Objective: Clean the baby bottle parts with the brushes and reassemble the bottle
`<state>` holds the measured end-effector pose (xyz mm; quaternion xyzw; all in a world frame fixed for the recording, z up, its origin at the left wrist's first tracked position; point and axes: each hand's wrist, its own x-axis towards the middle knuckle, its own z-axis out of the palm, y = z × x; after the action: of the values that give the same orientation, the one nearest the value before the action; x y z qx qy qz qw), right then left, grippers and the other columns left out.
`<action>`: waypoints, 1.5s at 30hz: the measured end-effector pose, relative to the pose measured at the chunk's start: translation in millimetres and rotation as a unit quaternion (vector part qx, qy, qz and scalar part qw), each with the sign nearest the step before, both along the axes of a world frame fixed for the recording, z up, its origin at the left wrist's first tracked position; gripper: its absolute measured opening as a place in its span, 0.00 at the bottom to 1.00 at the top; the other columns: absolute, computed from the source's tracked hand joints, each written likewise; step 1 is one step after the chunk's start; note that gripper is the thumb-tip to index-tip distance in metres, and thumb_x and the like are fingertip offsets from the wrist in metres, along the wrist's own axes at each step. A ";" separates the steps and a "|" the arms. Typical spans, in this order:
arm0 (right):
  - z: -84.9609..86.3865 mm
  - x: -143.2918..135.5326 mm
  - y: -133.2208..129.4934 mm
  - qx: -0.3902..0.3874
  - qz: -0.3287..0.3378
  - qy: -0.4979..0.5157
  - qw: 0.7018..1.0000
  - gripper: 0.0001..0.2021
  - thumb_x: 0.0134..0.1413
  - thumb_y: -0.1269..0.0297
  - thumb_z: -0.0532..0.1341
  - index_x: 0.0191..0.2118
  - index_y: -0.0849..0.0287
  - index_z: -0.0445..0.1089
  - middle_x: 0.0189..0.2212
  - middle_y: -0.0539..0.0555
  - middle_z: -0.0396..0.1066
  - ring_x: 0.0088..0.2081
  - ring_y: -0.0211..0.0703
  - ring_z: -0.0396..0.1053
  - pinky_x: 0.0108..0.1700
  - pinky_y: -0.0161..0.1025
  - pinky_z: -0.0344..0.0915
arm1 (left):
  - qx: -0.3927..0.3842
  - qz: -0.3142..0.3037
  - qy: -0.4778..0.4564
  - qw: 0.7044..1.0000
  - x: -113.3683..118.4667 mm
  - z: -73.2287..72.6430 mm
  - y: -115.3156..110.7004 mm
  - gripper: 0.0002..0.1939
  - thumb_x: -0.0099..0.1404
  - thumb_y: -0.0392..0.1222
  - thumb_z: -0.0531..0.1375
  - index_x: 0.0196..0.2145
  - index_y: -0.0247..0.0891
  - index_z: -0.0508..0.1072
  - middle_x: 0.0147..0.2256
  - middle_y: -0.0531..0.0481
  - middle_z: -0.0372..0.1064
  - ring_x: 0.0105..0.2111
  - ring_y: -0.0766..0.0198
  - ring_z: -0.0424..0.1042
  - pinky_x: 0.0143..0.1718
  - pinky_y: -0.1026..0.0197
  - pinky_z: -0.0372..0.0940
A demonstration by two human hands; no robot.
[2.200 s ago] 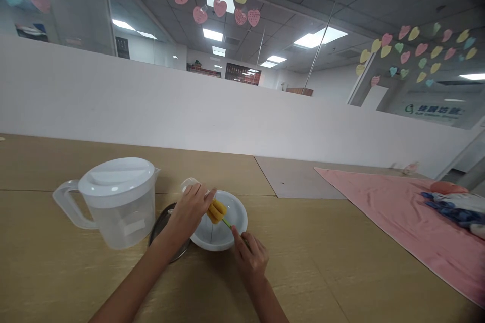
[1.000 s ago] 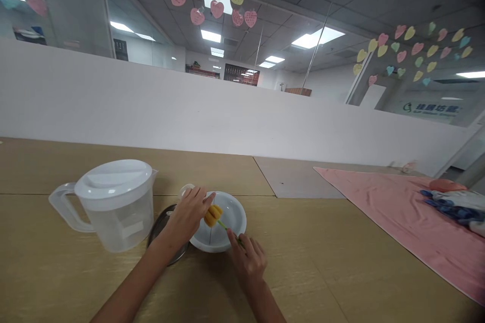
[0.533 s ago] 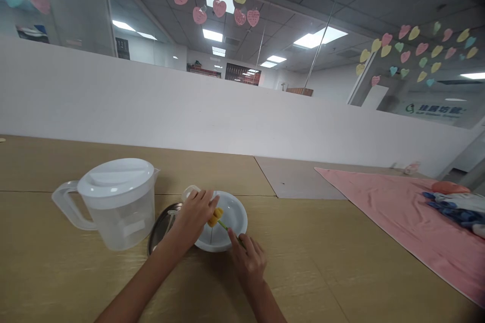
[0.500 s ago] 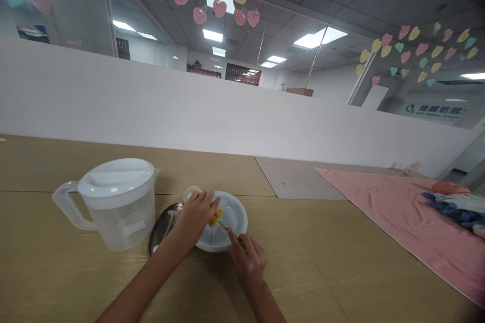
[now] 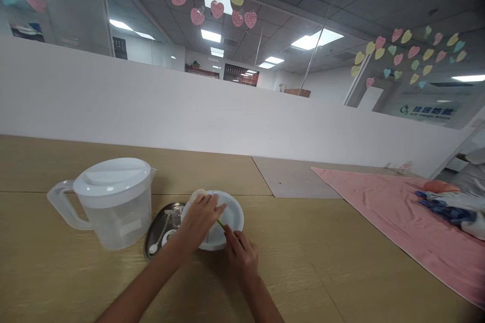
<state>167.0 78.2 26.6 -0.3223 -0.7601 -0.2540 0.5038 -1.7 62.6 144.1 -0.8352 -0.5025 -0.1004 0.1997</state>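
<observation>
A white bowl (image 5: 235, 217) stands on the table, with a thin dark line across its inside. Over its left part is my left hand (image 5: 200, 217), fingers bent and closed on something I cannot make out. My right hand (image 5: 242, 255), at the bowl's lower right rim, grips a thin green stem (image 5: 221, 223) that points up-left toward my left hand. A metal tray (image 5: 151, 237) lies left of the bowl, holding a white spoon (image 5: 153, 248) and a small clear cup (image 5: 176, 217). Something pale and round (image 5: 197, 195) shows behind my left hand.
A clear plastic jug (image 5: 117, 212) with a white lid stands left of the tray. On the right a pink cloth (image 5: 379, 202) covers part of the table (image 5: 303, 272), with blue and white fabric (image 5: 450, 207) on it. A white partition (image 5: 212, 116) runs behind.
My left hand has shifted slightly up and right, and the yellow piece seen beside it earlier is now hidden. More of the tray's contents show. The whole view has shifted a little.
</observation>
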 end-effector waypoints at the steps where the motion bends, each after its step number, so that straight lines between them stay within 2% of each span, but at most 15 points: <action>1: -1.2 -0.9 0.0 -0.006 0.003 -0.003 1.000 0.16 0.56 0.72 0.57 0.50 0.58 0.69 0.25 0.50 0.71 0.25 0.29 0.69 0.26 0.28 0.63 | 0.004 0.007 -0.015 1.000 -7.0 1.4 0.6 0.26 0.55 0.23 0.53 0.50 0.41 0.67 0.37 0.46 0.64 0.37 0.58 0.64 0.39 0.56 0.55; 7: -3.5 -5.0 -0.4 -0.005 0.023 0.005 1.000 0.17 0.56 0.73 0.57 0.51 0.59 0.67 0.27 0.50 0.72 0.27 0.29 0.70 0.29 0.28 0.64 | 0.012 0.018 -0.079 0.997 -36.1 5.5 3.3 0.36 0.48 0.19 0.53 0.52 0.45 0.65 0.38 0.48 0.64 0.39 0.59 0.63 0.42 0.56 0.55; 18: 1.2 -4.0 -2.3 0.016 0.024 0.032 0.999 0.13 0.51 0.73 0.62 0.45 0.60 0.71 0.25 0.50 0.72 0.25 0.30 0.69 0.26 0.29 0.61 | 0.067 0.037 -0.096 0.992 -50.2 9.9 5.1 0.32 0.51 0.19 0.52 0.49 0.48 0.67 0.40 0.47 0.65 0.42 0.57 0.63 0.42 0.55 0.54; 21: 1.9 -2.5 -3.4 0.009 0.035 0.070 0.997 0.14 0.51 0.73 0.61 0.45 0.59 0.71 0.25 0.50 0.72 0.26 0.31 0.69 0.28 0.28 0.63 | 0.092 0.064 -0.089 0.990 -59.3 14.1 3.7 0.29 0.53 0.22 0.52 0.49 0.45 0.67 0.39 0.46 0.65 0.41 0.56 0.63 0.41 0.55 0.54; 23: 5.1 -2.1 -5.2 -0.025 0.049 0.125 0.991 0.14 0.52 0.73 0.60 0.46 0.58 0.70 0.25 0.50 0.72 0.25 0.31 0.69 0.27 0.28 0.64 | 0.103 0.075 -0.092 0.988 -65.8 16.1 2.9 0.30 0.51 0.23 0.53 0.50 0.43 0.68 0.38 0.45 0.65 0.40 0.55 0.63 0.41 0.55 0.54; 26: 12.5 -1.3 -7.0 -0.130 0.048 0.244 0.960 0.12 0.55 0.69 0.57 0.45 0.60 0.71 0.26 0.52 0.72 0.26 0.34 0.68 0.27 0.30 0.64 | 0.116 0.074 -0.083 0.987 -72.4 16.2 3.3 0.32 0.48 0.21 0.53 0.50 0.41 0.69 0.38 0.44 0.64 0.40 0.54 0.63 0.40 0.55 0.54; 30: 15.6 6.2 0.7 -0.308 -0.039 0.405 0.860 0.19 0.55 0.57 0.55 0.48 0.62 0.68 0.39 0.59 0.72 0.39 0.45 0.70 0.38 0.39 0.67 | 0.121 0.060 -0.084 0.987 -74.2 13.7 6.1 0.30 0.49 0.22 0.53 0.49 0.42 0.69 0.38 0.44 0.63 0.39 0.53 0.62 0.39 0.55 0.55; 32: 11.0 12.9 9.1 -0.355 -0.064 0.435 0.825 0.23 0.54 0.55 0.53 0.52 0.63 0.65 0.44 0.61 0.70 0.43 0.48 0.68 0.43 0.43 0.66 | 0.118 0.060 -0.115 0.984 -73.2 13.7 6.1 0.27 0.52 0.27 0.56 0.50 0.40 0.68 0.38 0.44 0.63 0.38 0.54 0.62 0.38 0.55 0.55; 35: -1.3 21.6 22.1 -0.384 -0.056 0.437 0.812 0.25 0.51 0.57 0.52 0.52 0.65 0.64 0.46 0.63 0.69 0.47 0.51 0.67 0.48 0.45 0.63 | 0.106 0.050 -0.142 0.983 -68.7 16.1 2.5 0.26 0.53 0.32 0.59 0.52 0.39 0.67 0.38 0.44 0.62 0.37 0.55 0.63 0.37 0.56 0.56; 40: -20.4 23.8 33.4 -0.442 -0.042 0.410 0.797 0.26 0.46 0.58 0.53 0.50 0.68 0.67 0.48 0.66 0.69 0.50 0.54 0.66 0.53 0.48 0.61 | 0.105 0.062 -0.053 0.991 -54.8 17.0 -2.4 0.30 0.51 0.21 0.53 0.49 0.43 0.68 0.41 0.45 0.65 0.41 0.54 0.62 0.41 0.54 0.55; 45: -22.9 21.2 33.8 -0.453 -0.050 0.386 0.802 0.26 0.43 0.61 0.51 0.49 0.68 0.68 0.47 0.66 0.70 0.50 0.55 0.66 0.53 0.49 0.60 | 0.106 0.056 -0.026 0.992 -49.2 12.2 0.5 0.28 0.54 0.21 0.51 0.49 0.42 0.68 0.42 0.46 0.67 0.42 0.53 0.61 0.44 0.53 0.54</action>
<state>188.2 112.1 3.6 -0.6233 -0.5136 0.2401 0.5386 -50.9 63.1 156.3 -0.7770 -0.5398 -0.1638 0.2794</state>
